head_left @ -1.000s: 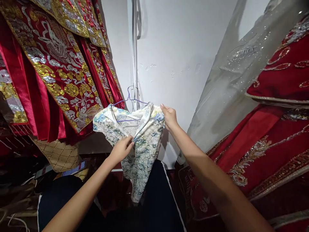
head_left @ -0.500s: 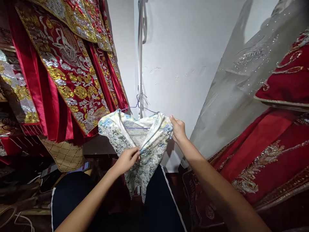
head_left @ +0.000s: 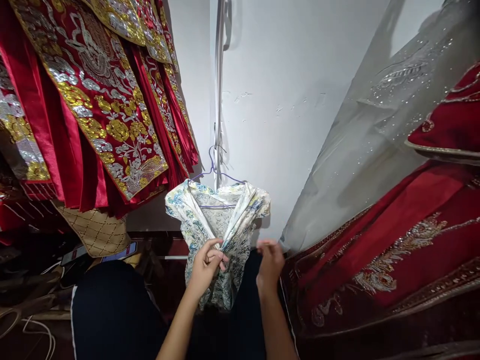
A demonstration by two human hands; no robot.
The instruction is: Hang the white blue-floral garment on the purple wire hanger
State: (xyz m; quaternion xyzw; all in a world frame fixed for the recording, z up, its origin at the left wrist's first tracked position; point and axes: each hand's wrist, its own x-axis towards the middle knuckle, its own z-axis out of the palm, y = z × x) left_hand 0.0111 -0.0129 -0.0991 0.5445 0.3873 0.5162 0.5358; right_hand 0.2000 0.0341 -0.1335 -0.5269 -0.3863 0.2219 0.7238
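Garment (head_left: 217, 225) hung vertically, twelve o'clock of left hand (head_left: 207, 265), fingers pinched on its front; right hand (head_left: 270, 262) alongside, blurred, grip undeterminable.

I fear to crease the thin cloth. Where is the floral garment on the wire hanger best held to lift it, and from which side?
Probably by the wire hanger, at the neck just below its hook, coming from the front: it stands bare above the floral garment and carries the weight. The left hand pinches only the loose front cloth.
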